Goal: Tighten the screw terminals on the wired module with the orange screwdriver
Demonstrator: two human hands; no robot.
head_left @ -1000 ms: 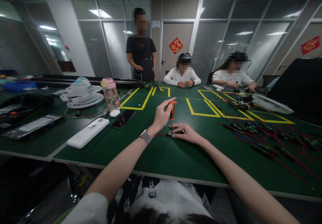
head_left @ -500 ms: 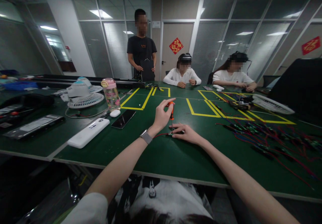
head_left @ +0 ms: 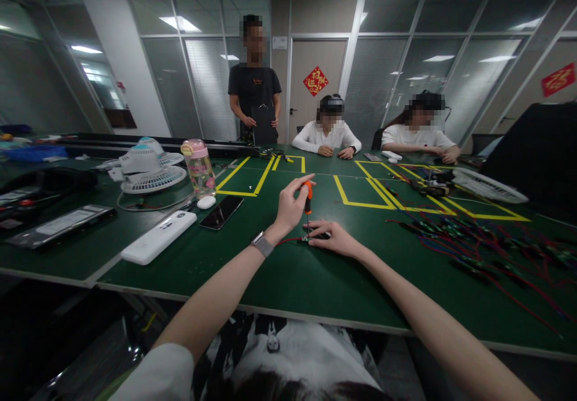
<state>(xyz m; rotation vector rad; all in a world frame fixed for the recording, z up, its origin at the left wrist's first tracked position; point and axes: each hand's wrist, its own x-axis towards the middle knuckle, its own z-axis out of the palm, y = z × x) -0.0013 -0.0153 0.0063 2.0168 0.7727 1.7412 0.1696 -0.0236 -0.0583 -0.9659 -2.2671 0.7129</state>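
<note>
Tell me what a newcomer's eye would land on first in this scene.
First, mid-table, the left hand holds an orange-handled screwdriver upright over a small part that the right hand pins to the green table. To the right sprawls a tangle of red and blue wires; to the left stand a white fan and a pink-lidded bottle.

Left hand (head_left: 291, 205) barely shifts: index finger now curls over the top of the orange screwdriver (head_left: 308, 196), where half a second ago it lay lower on the handle. Across the worktop, the seated person in white (head_left: 327, 136) moves their hands apart.
</note>
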